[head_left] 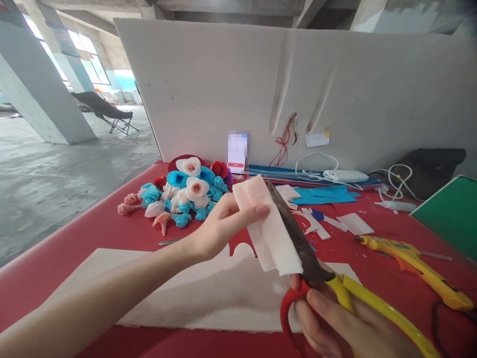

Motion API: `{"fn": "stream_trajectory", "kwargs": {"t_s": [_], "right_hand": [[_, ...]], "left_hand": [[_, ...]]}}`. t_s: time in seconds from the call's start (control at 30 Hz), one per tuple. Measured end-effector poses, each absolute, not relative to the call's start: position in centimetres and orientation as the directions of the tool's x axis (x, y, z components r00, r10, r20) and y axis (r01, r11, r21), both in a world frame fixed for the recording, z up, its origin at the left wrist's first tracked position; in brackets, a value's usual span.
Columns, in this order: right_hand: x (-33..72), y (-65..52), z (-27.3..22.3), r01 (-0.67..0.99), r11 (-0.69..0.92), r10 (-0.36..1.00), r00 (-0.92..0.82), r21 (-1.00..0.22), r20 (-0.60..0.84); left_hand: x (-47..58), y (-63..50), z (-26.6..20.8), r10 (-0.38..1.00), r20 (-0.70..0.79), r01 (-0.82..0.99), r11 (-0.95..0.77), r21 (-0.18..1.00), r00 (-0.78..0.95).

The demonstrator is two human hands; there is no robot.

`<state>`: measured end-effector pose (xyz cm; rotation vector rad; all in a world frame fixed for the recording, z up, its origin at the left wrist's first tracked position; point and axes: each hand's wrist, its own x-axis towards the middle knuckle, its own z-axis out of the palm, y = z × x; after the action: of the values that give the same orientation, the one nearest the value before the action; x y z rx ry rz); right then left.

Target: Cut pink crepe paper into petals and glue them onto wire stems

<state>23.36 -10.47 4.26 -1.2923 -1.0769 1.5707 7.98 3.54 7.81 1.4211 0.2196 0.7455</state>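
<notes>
My left hand (223, 219) pinches a folded strip of pale pink crepe paper (268, 238), with the thumb pressed flat on its front. My right hand (335, 323) grips a pair of scissors (298, 238) with dark blades, one red handle loop and yellow on the other handle. The blades point up and away from me and lie along the strip's right edge. Whether paper sits between them is hard to see. Under both hands, a large pale sheet of paper (167, 293) spreads over the red table (179, 343).
Blue, white, pink and red paper flowers (186, 194) are heaped at the back left. A lit phone (237, 154) leans against the white panel (208, 84). To the right lie paper scraps (313, 223), blue paper (320, 195), a yellow glue gun (413, 261) and a white power strip (346, 175).
</notes>
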Motion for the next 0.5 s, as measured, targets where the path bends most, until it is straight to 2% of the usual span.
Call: {"fn": "stream_trajectory", "kwargs": {"t_s": [0.07, 0.13, 0.33, 0.5], "right_hand": [[23.4, -10.6, 4.2, -0.06, -0.329, 0.939, -0.128, -0.942, -0.32], [23.5, -10.7, 4.2, -0.059, -0.302, 0.945, -0.151, -0.951, -0.291], [24.2, -10.1, 5.5, -0.211, -0.323, 0.886, -0.41, -0.923, -0.216], [24.4, -9.7, 5.7, -0.298, -0.257, 0.893, -0.436, -0.919, -0.109]], "left_hand": [[7.9, 3.6, 7.8, 0.58, 0.286, -0.331, -0.029, 0.943, 0.763], [7.9, 3.7, 7.7, 0.588, 0.286, -0.341, -0.02, 0.94, 0.757], [8.0, 3.8, 7.5, 0.59, 0.269, -0.367, 0.05, 0.929, 0.762], [8.0, 3.9, 7.4, 0.551, 0.258, -0.351, 0.068, 0.934, 0.794]]}}
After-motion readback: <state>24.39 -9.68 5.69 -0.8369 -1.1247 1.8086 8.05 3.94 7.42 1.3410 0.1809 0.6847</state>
